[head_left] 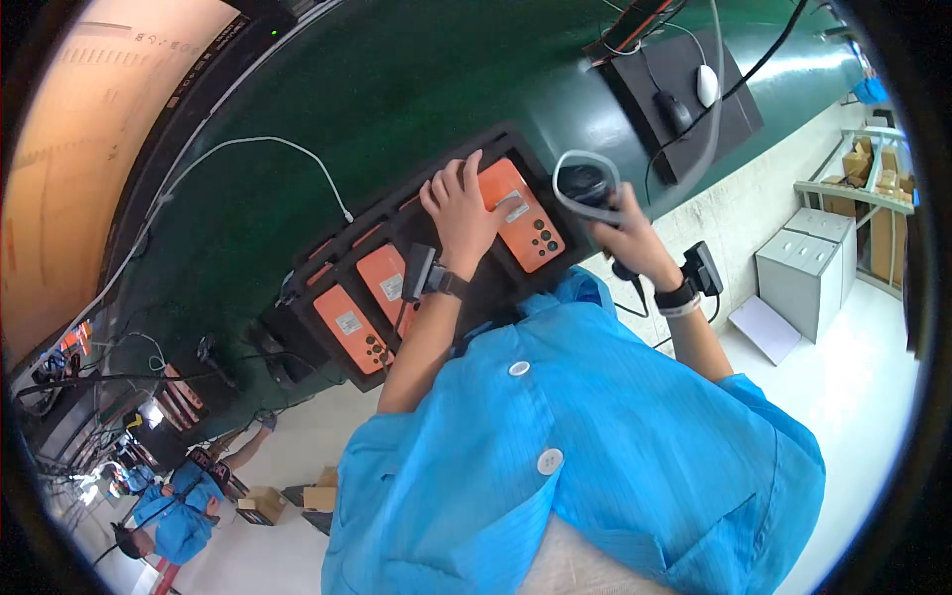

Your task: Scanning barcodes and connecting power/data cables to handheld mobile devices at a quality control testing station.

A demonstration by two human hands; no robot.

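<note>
A black tray [456,283] on the green bench holds several orange phones, camera side up, with white labels. My left hand [461,218] lies over the tray with fingers stretched out, its thumb on the left edge of the right-hand phone [535,236]. Beyond my left wrist, two more phones show, a middle one [380,266] and a left one [342,309]. Off the tray's right end, my right hand [635,238] is closed round a black handheld device that looks like a barcode scanner [583,182]. A pale cable loops about the device, partly hiding its shape.
A white cable [342,203] ends on the bench just behind the tray. A dark mat [635,89] at the far right carries a black mouse [674,112] and a white mouse [707,86]. Grey cabinets [803,253] stand at right. Another person [183,516] works at lower left.
</note>
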